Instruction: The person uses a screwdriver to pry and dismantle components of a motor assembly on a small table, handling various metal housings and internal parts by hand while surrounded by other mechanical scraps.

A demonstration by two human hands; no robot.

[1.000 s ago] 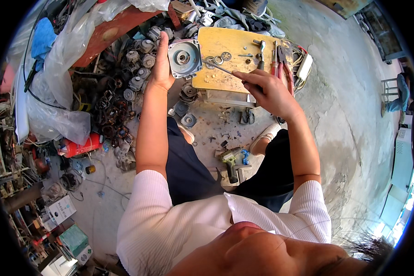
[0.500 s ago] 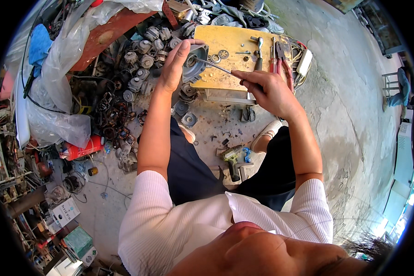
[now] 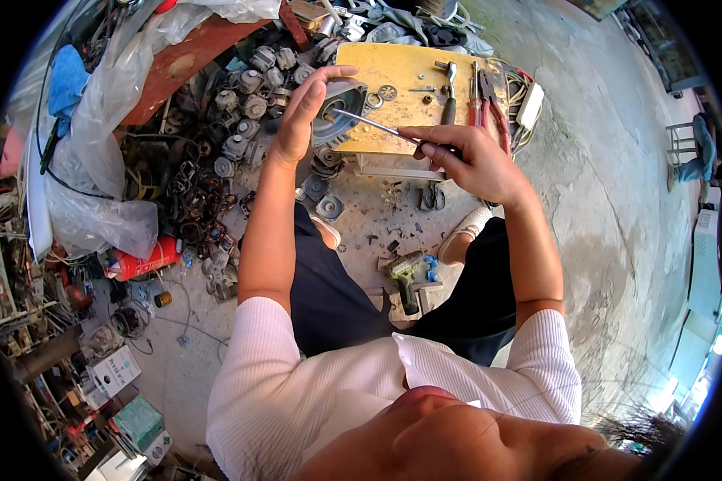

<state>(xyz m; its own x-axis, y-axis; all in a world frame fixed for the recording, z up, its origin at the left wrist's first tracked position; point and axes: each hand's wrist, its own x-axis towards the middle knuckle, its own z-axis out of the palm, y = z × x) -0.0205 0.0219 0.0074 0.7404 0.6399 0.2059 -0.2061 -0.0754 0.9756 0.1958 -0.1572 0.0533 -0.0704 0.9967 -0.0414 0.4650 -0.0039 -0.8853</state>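
My left hand [image 3: 300, 120] is closed round a grey metal motor end cover [image 3: 350, 108], holding it up at the left edge of the yellow worktop [image 3: 385, 60]. Its thumb and fingers lie along the cover's far left side. In my right hand [image 3: 480, 160] is a screwdriver [image 3: 371, 123], its handle mostly hidden by the fingers. The thin shaft points left, and its tip is inside the cover's hollow, near the centre. Beside the cover on the worktop lie a toothed metal ring [image 3: 387, 93] and a smaller plain ring [image 3: 374, 100].
A ratchet wrench [image 3: 451, 88] and red-handled pliers [image 3: 496, 116] lie on the right of the worktop. Used motors [image 3: 251, 107] are heaped to the left. Between my feet a green cordless drill [image 3: 406, 280] rests on the low wooden piece. A white power strip [image 3: 530, 107] sits right of the worktop.
The motor end cover has tilted a little in my left hand, and the fingers have shifted. The screwdriver and my right hand have moved slightly left.
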